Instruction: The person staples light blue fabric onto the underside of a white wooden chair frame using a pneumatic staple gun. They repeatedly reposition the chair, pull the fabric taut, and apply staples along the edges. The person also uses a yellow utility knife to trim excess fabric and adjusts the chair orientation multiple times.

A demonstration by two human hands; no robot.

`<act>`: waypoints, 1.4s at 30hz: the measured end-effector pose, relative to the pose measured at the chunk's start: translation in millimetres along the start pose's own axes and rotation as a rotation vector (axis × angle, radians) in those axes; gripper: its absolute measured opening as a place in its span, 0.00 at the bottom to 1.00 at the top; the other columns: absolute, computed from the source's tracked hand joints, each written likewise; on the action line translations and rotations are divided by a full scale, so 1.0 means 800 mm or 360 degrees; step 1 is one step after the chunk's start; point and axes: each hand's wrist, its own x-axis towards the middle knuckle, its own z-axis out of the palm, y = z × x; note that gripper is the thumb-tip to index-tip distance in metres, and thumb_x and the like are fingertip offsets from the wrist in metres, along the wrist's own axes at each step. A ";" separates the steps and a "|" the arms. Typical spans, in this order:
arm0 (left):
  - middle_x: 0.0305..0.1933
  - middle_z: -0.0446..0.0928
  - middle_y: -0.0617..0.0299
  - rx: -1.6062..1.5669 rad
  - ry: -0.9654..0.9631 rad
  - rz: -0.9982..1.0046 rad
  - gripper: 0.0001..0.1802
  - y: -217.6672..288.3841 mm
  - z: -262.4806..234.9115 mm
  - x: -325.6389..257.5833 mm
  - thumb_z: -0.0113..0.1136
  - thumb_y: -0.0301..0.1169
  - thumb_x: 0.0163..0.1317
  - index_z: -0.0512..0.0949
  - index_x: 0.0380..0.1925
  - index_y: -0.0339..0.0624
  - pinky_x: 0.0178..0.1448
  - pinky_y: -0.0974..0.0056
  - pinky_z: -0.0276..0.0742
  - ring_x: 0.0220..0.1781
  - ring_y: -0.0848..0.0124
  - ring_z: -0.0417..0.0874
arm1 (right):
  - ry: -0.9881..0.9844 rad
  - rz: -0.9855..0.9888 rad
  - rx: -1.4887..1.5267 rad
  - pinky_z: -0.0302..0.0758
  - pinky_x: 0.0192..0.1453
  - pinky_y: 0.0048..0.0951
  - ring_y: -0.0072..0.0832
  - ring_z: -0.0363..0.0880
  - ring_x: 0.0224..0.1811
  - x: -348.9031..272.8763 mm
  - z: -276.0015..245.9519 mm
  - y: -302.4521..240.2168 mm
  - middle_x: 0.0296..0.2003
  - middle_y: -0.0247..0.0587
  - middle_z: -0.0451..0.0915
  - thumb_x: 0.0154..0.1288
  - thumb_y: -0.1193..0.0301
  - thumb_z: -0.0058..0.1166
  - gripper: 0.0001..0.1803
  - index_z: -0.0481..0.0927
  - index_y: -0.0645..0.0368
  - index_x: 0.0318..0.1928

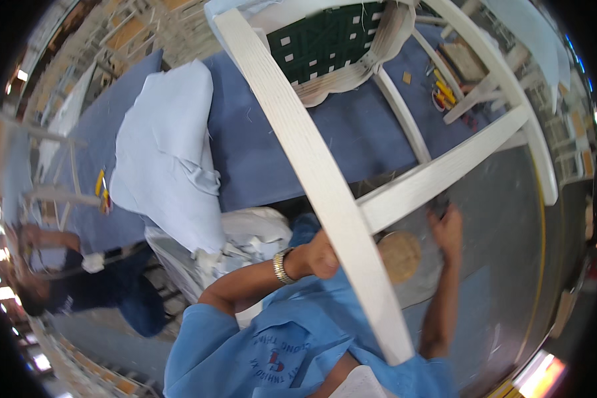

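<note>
A white wooden chair (292, 132) lies tipped over on a blue-covered table, its legs and a cross rail (444, 169) reaching toward me. Dark green webbing (325, 43) spans the underside of its seat. My left hand (322, 255), below a gold-coloured wristwatch, is closed at the long near leg; the leg hides part of the fingers. Beyond the rail's near side, my right hand (448, 229) is raised with bent fingers around a small dark object that I cannot make out.
Folded light-blue fabric (169, 146) hangs over the table edge (265, 196) above a pale bag of scraps (252, 232). Yellow-handled tools (444, 93) lie beyond the chair. A round wooden stool top (400, 255) is below the rail. At left, a person (113, 285) works at another chair.
</note>
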 end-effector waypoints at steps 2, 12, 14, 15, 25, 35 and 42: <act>0.61 0.80 0.48 0.0232 -0.0257 -0.0057 0.32 0.020 -0.016 0.000 0.64 0.48 0.66 0.78 0.61 0.32 0.57 0.59 0.75 0.49 0.60 0.82 | -0.0010 -0.0147 -0.0042 0.79 0.53 0.42 0.48 0.85 0.47 0.031 -0.017 -0.051 0.42 0.54 0.86 0.58 0.71 0.65 0.22 0.79 0.66 0.53; 0.62 0.79 0.43 0.1074 -0.1260 -0.0439 0.33 0.166 -0.070 0.102 0.66 0.47 0.68 0.75 0.64 0.33 0.64 0.57 0.78 0.61 0.50 0.81 | -0.0303 -0.0323 -0.0370 0.80 0.54 0.45 0.52 0.84 0.47 0.100 -0.050 -0.215 0.43 0.55 0.84 0.45 0.83 0.59 0.31 0.80 0.61 0.56; 0.62 0.79 0.43 0.1092 -0.1350 -0.0170 0.33 0.191 -0.114 0.107 0.66 0.46 0.67 0.75 0.63 0.33 0.63 0.56 0.79 0.61 0.49 0.81 | -0.0361 -0.0303 -0.0339 0.79 0.53 0.47 0.54 0.84 0.48 0.114 -0.047 -0.215 0.42 0.55 0.85 0.47 0.80 0.60 0.26 0.81 0.61 0.53; 0.62 0.79 0.42 0.1117 -0.1379 -0.0054 0.33 0.210 -0.141 0.108 0.66 0.46 0.67 0.75 0.63 0.32 0.62 0.55 0.79 0.60 0.48 0.82 | -0.0408 -0.0230 -0.0352 0.78 0.53 0.47 0.54 0.83 0.47 0.124 -0.045 -0.228 0.41 0.56 0.85 0.49 0.80 0.60 0.23 0.81 0.61 0.50; 0.78 0.62 0.44 0.1701 -0.0035 -0.0196 0.39 0.455 -0.331 0.359 0.37 0.56 0.80 0.59 0.76 0.37 0.81 0.54 0.57 0.79 0.57 0.64 | 0.0016 -0.0359 0.0218 0.76 0.47 0.49 0.57 0.82 0.43 0.258 -0.006 -0.248 0.37 0.57 0.84 0.52 0.75 0.64 0.18 0.81 0.60 0.46; 0.84 0.47 0.42 0.1741 0.0214 -0.1160 0.54 0.290 -0.478 0.567 0.21 0.78 0.67 0.47 0.82 0.53 0.84 0.45 0.42 0.85 0.50 0.45 | 0.0519 -0.0617 0.1326 0.80 0.49 0.29 0.28 0.84 0.39 0.262 0.103 -0.246 0.38 0.41 0.86 0.57 0.75 0.68 0.20 0.81 0.66 0.50; 0.83 0.50 0.48 0.1511 -0.0450 -0.0952 0.49 0.240 -0.399 0.589 0.27 0.71 0.73 0.51 0.80 0.46 0.84 0.59 0.45 0.84 0.60 0.51 | 0.0735 -0.0684 0.1614 0.80 0.47 0.28 0.28 0.86 0.40 0.272 0.128 -0.249 0.40 0.43 0.86 0.54 0.79 0.71 0.19 0.83 0.67 0.48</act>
